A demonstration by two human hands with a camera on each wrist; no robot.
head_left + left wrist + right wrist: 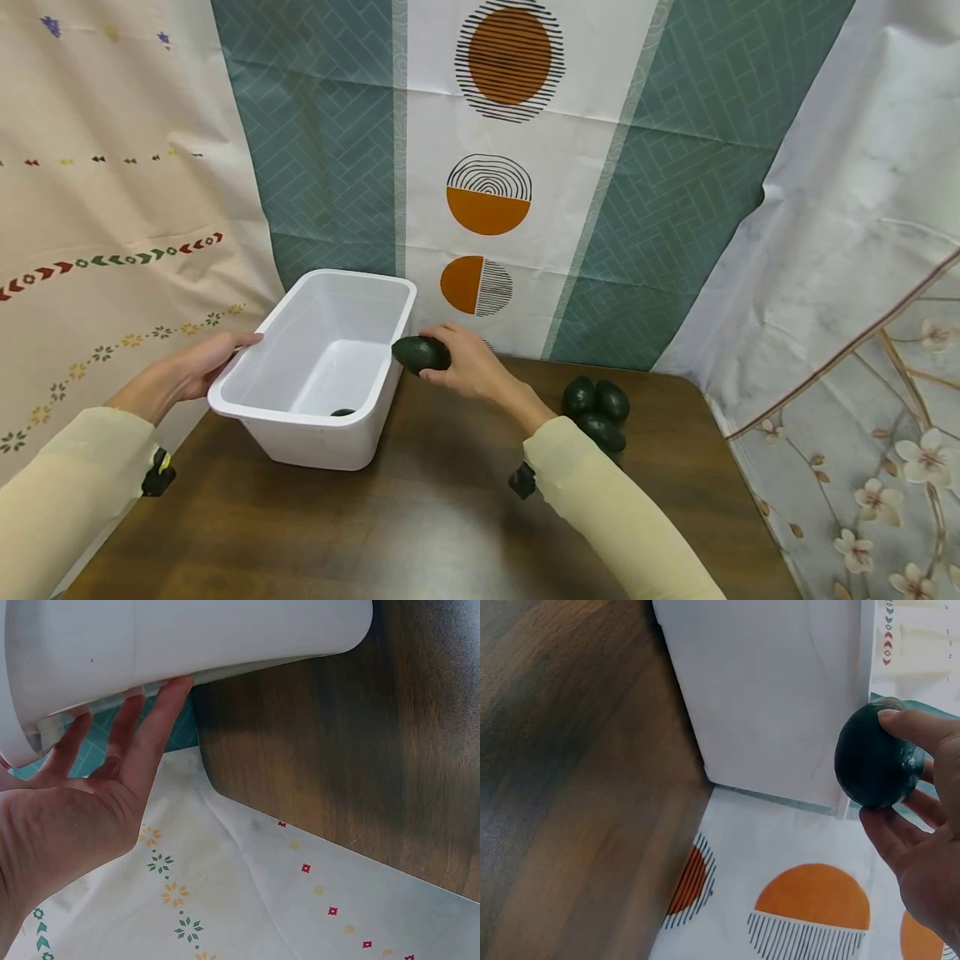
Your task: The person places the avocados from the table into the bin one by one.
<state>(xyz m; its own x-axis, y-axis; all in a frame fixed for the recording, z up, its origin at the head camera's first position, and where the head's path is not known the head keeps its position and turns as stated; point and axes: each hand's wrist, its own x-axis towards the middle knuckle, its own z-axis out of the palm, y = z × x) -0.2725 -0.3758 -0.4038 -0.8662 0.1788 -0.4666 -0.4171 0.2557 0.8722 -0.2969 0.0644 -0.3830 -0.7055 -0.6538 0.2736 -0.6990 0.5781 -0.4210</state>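
A dark green avocado [422,354] is pinched between the thumb and fingers of my right hand [468,364], level with the right rim of a white plastic tub [315,421]. In the right wrist view the same avocado [877,754] overlaps the tub's edge, with the thumb on top. My left hand [202,367] grips the tub's left rim. The left wrist view shows that hand's fingers [161,724] reaching up under the rim, against the outer wall. Inside the tub, the near wall mostly hides another dark avocado [342,412].
Several avocados [600,432] lie clustered on the brown wooden table [450,500] at the right, partly behind my right sleeve. Patterned cloths [510,250] hang along the back and both sides of the table.
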